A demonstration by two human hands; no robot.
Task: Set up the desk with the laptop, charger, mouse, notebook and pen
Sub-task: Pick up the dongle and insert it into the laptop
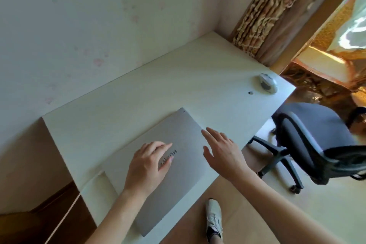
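A closed silver laptop [184, 130] lies flat on the white desk [158, 89], near its front edge. My left hand [148, 166] rests on the lid with fingers loosely spread, covering part of the logo. At the lid's right edge my right hand [223, 152] hovers open with fingers apart, and holds nothing. A white and grey mouse [268, 82] sits at the desk's far right corner, with a tiny dark receiver [251, 92] beside it. A white cable [65, 218] runs down from the desk's left end, by the laptop's corner. No notebook or pen is in view.
A dark office chair [316, 144] stands to the right of the desk on the light floor. A patterned curtain [263, 10] hangs at the far right corner. The wall borders the desk's back. My shoe [213, 218] shows below the desk edge.
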